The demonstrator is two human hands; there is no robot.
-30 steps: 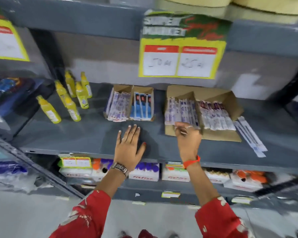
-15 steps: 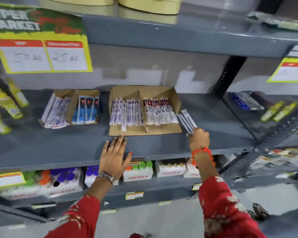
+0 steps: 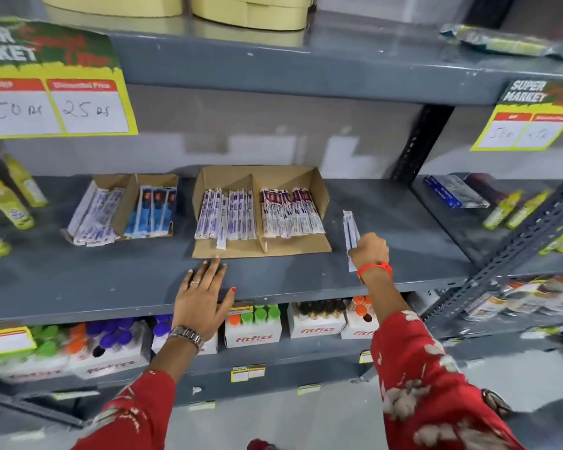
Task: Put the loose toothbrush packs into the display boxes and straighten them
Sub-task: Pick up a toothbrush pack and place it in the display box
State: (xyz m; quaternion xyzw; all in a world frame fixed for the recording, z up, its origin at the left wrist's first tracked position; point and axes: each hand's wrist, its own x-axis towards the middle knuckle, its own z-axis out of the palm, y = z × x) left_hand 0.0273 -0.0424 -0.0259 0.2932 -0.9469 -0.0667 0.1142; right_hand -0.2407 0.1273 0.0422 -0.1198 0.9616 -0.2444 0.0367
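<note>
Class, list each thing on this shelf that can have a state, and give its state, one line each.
Loose packs: outside the boxes, gripped by right hand.
Left hand: open, flat on shelf.
Large box: open, packs in both compartments, one pack sticking forward.
Small box: open, stocked.

"25 rs" on price sign (image 3: 52, 89); "fitfizz" on carton (image 3: 253, 332)

Right hand (image 3: 369, 251) around loose toothbrush packs (image 3: 350, 227)
</note>
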